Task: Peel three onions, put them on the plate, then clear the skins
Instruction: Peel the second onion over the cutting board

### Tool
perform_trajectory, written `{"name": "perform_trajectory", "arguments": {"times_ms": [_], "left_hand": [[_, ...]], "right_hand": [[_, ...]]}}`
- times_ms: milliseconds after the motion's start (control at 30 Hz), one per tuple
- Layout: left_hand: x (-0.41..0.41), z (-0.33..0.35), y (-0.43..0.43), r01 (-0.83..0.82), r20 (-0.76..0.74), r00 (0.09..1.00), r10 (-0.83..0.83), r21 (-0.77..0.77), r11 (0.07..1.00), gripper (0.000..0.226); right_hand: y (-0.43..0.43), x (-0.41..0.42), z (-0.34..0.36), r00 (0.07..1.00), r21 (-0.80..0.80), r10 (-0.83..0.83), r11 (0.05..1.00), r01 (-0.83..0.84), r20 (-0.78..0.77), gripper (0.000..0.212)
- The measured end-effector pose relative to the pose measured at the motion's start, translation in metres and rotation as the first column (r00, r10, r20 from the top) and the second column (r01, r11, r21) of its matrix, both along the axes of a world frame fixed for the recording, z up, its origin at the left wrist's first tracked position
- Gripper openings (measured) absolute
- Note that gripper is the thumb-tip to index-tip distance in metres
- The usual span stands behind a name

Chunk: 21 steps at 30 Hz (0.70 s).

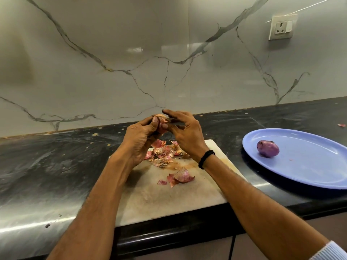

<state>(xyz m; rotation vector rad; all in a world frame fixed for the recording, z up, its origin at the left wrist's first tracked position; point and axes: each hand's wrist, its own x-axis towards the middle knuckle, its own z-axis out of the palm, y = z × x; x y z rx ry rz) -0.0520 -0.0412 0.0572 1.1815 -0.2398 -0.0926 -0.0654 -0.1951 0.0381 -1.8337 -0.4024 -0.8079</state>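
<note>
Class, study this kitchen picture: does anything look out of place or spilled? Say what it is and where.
One scrap of onion skin lies alone on the counter beyond the plate, far from the skins piled on the cutting board.

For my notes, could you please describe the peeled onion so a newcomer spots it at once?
Find the blue plate at the counter's right. The peeled onion lies alone on it, smooth purple, unlike the papery skins on the board.
</note>
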Motion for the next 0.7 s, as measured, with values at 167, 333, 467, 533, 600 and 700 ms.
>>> {"name": "perform_trajectory", "arguments": {"times_ms": [167,333,467,533,600,700], "left_hand": [[-0.006,0.001,0.001,0.022,0.009,1.000,-0.023,0.081,0.996,0.034],[-0.010,0.001,-0.003,0.052,-0.007,0.999,-0.052,0.033,0.998,0.051],[-0.012,0.001,-0.008,0.075,0.018,0.997,-0.076,0.061,0.995,0.047],[-0.013,0.002,-0.009,0.086,0.022,0.996,-0.088,0.063,0.994,0.044],[-0.013,0.002,-0.011,0.086,0.019,0.996,-0.088,0.053,0.995,0.048],[-0.013,0.002,-0.011,0.074,0.002,0.997,-0.074,0.046,0.996,0.052]], "right_hand": [[-0.002,0.001,-0.001,0.999,0.082,0.034,0.996,-0.034,0.002,0.027],[-0.002,0.002,-0.002,0.981,0.049,-0.130,0.991,0.124,0.143,0.016],[0.001,0.004,-0.006,0.916,-0.052,-0.263,0.955,0.291,0.304,0.011],[0.002,0.003,-0.005,0.932,-0.019,-0.280,0.956,0.291,0.230,0.013],[0.002,0.003,-0.003,0.972,0.085,-0.230,0.970,0.227,0.039,0.015],[0.003,0.003,0.000,0.985,0.321,-0.022,0.944,0.076,-0.170,0.017]]}}
